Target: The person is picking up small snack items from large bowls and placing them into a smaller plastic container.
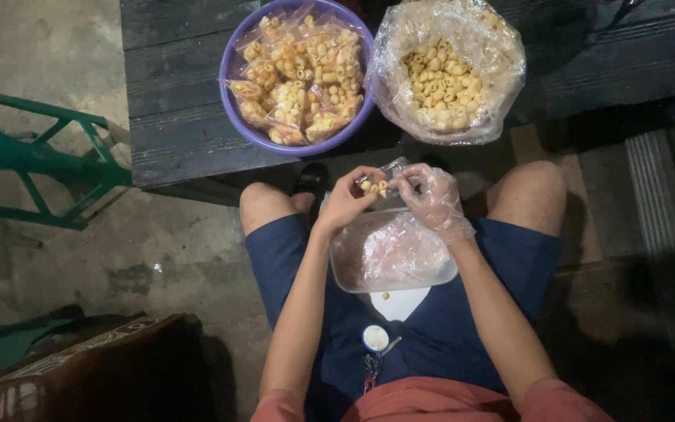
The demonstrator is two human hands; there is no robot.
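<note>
Far left: a green metal frame (33,160) stands on the concrete floor (181,250), just beside the dark wooden table (173,94). On the table, a purple basin (236,117) holds many small sealed packets of pale tube-shaped snacks (302,74); touching it on its right, a large clear plastic bag (501,78) sits open with loose snacks of the same kind inside. Below the table edge, the person sits with bare knees apart. Left hand (345,202), bare, is raised over the lap; its fingers are pinched narrow on the near edge of a small clear packet (376,181) that contains a few snack pieces. Right hand (431,199), in a thin clear plastic glove, meets the packet from the other side, fingers closed on its upper edge. The packet is thus held between both hands, above the lap and just below the table edge. Directly beneath the hands, a clear plastic tub (345,273) rests on the lap, filled with crumpled empty bags. One loose snack piece (385,295) lies on the blue shorts (291,258), just beside the tub.
</note>
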